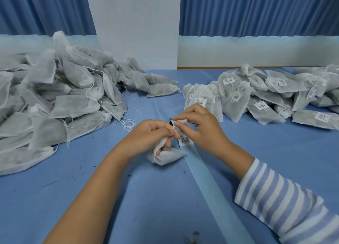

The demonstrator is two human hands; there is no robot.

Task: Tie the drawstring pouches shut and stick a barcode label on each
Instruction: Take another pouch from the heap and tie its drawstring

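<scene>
A big heap of unlabelled pouches fills the blue table far to the left of the backing strip, their white strings hanging loose. A few loose string ends trail off the heap's near edge, left of the strip's top end.

The left hand is just left of the strip's top end. Its fingers are curled tight round the gathered neck of one pouch, whose body bulges out below the fist and touches the strip's left edge. A small dark ring shows at the top of this fist; what it is cannot be told.

The strip itself is a pale blue ribbon of paper that runs from the hands down toward the lower right. One barcode label sits on its top end, right under the fingers.

The right hand hovers over the strip's top end, thumb and forefinger pinched narrow on the edge of a second label, the other fingers bent loosely. A striped sleeve covers the forearm, right of the strip.

Farther right of the strip and behind it lies a row of tied pouches, each one showing a white barcode sticker.
</scene>
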